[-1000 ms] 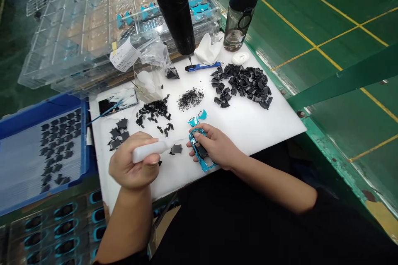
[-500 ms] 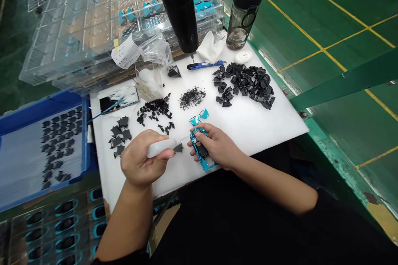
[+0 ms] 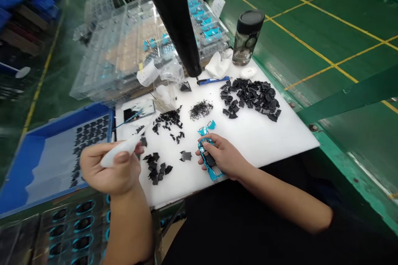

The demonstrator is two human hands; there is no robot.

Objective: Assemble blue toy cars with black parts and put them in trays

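Note:
My left hand is closed around a white squeeze bottle with a thin nozzle pointing up and right. It is raised over the left edge of the white board. My right hand grips a shiny blue toy car body with black parts inside, low over the front of the board. Two small blue pieces lie just beyond that body. To its left sits a single dark grey part. Between the hands lies a cluster of black parts.
A black electric screwdriver hangs over a blue cutter knife. Behind are tiny screws, a heap of black parts, a drinking bottle and clear trays. At left stands a blue bin.
My left hand has moved left with the squeeze bottle, away from the toy car body, uncovering black parts on the board. My right hand keeps its hold. The whole view has shifted.

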